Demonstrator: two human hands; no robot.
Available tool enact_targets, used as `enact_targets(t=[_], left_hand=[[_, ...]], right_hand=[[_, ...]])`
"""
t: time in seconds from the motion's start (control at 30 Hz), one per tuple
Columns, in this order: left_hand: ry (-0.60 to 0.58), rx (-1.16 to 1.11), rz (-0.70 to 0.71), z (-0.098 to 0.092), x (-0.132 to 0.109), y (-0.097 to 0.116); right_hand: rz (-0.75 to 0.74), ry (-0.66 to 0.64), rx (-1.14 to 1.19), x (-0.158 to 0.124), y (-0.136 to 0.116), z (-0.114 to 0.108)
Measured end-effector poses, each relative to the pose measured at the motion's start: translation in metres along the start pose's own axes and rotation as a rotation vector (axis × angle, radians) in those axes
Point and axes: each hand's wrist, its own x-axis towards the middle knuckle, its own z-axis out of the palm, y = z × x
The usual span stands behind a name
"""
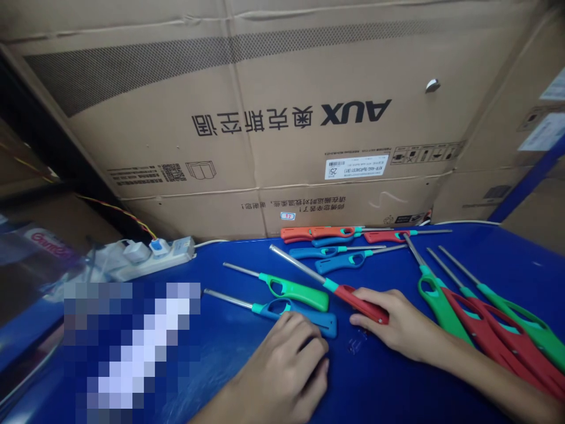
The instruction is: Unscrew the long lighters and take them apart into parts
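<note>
"On the blue tabletop (379, 388), which lighter is in hand?"

"From my distant post, I see the red-handled gas lighter (362, 305) clasped by its handle in the right hand (391, 318), metal barrel slanting forward and to the left."

"And the left hand (291, 359)?"

"Nearer of the two to the blue-handled gas lighter (325, 323), which lies just beyond its knuckles, long axis roughly left to right, barrel leftward. Those fingers curl inward, back of the hand up; whether they grip anything, I cannot tell."

Tabletop (364, 388) clearance between left hand (286, 359) and right hand (399, 324), transparent piece (355, 343) in gap, cardboard carton (273, 76) blocking rear, green lighter (449, 315) obstructing right.
</note>
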Motion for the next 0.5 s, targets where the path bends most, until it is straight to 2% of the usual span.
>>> enact_targets(t=[0.27,0.5], left_hand=[[0.024,-0.001,0.016,0.0013,-0.0013,0.0003],[0.073,-0.032,-0.021,0.0032,-0.0037,-0.0012]], right_hand=[[-0.042,0.034,0.023,-0.0008,-0.0008,0.0026],[0.018,0.099,0.084,0.0006,-0.0017,0.0046]])
